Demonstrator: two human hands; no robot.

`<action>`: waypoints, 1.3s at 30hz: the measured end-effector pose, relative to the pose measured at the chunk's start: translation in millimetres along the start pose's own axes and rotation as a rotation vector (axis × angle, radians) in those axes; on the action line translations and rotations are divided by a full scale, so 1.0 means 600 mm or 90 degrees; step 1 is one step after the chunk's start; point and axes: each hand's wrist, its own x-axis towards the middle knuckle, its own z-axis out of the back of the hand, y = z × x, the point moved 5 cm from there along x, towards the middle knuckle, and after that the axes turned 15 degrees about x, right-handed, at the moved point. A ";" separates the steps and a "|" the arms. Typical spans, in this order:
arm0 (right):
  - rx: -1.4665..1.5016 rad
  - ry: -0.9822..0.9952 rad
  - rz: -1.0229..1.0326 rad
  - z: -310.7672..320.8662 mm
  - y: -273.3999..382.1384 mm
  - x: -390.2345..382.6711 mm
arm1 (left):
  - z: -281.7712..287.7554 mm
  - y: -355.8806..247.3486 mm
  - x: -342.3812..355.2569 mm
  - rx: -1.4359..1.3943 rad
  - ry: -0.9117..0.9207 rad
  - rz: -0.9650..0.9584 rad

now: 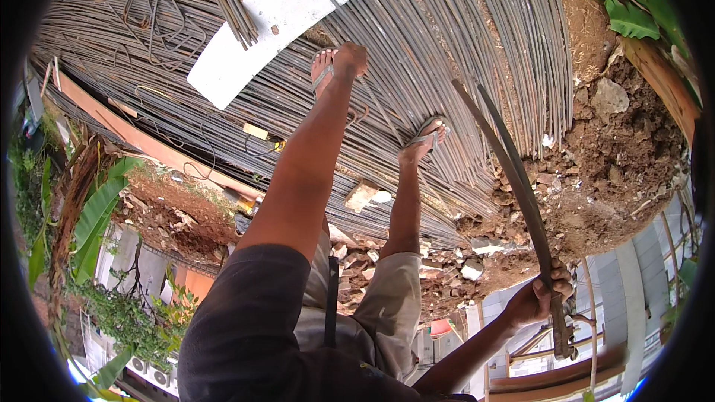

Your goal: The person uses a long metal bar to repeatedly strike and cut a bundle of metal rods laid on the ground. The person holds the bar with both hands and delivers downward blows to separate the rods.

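My left arm reaches forward, and my left hand (350, 59) is curled beside my sandaled left foot (322, 72), over the steel rods; what its fingers hold is hidden. My right hand (547, 290), at the lower right, grips two long, dark steel bars (514, 167) side by side, with a fitting at their near end; they extend up over the rods. My right foot (432, 134), in a sandal, stands on the long rusty rods (454, 22), which lie in dense rows.
A white board (238, 52) lies on the rods with more bars across it. A small yellow object (277, 145) and a brown plank (149, 130) are at left. Broken rubble (469, 272) and soil border the rods. Banana leaves (625, 18) hang upper right. Grey roofing (618, 290) shows lower right.
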 end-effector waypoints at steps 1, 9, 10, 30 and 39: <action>-0.017 0.011 0.010 -0.014 0.003 -0.001 | 0.022 -0.026 -0.034 0.152 -0.071 -0.033; -0.043 0.231 0.022 -0.071 0.004 0.015 | -0.080 -0.304 -0.372 0.115 0.106 -0.570; -0.044 0.221 0.010 -0.080 0.004 0.015 | -0.117 -0.350 -0.444 0.137 0.152 -0.677; -0.012 -0.107 0.085 -0.017 0.014 0.083 | -0.217 -0.529 -0.636 -0.038 -0.123 -0.688; 0.113 -0.127 -0.077 0.130 -0.059 0.095 | 0.214 -0.426 -0.823 -0.412 -0.253 -0.589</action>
